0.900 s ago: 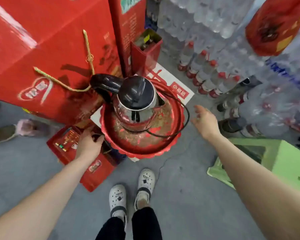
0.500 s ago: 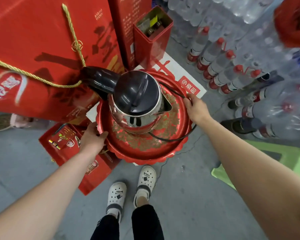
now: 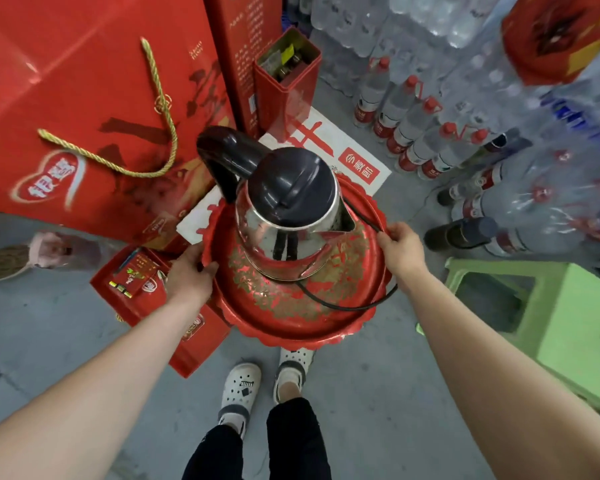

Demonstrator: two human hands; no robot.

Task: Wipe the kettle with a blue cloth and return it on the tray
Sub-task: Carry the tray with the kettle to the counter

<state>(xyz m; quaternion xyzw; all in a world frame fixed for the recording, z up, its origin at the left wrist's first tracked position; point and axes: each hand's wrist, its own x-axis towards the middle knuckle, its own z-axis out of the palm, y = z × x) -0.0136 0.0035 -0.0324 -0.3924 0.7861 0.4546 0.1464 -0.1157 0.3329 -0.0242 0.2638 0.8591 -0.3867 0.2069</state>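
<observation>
A steel kettle (image 3: 284,233) with a black lid and black handle stands upright on a round red tray (image 3: 291,323) with gold print. Its black cord (image 3: 343,306) loops over the tray's right side. My left hand (image 3: 189,271) grips the tray's left rim. My right hand (image 3: 400,249) grips the right rim, where the cord passes. The tray is held above the floor, over my feet. No blue cloth is in view.
Big red gift bags (image 3: 84,116) and red boxes (image 3: 142,285) crowd the left and back. Clear bottles with red caps (image 3: 413,133) and packs of water fill the right. A green plastic stool (image 3: 551,323) stands at right. Another person's shoe (image 3: 32,254) shows at left.
My right hand reached in from the right and took the tray's right rim. With both hands on it, the tray with the kettle has come nearer to me, over my feet.
</observation>
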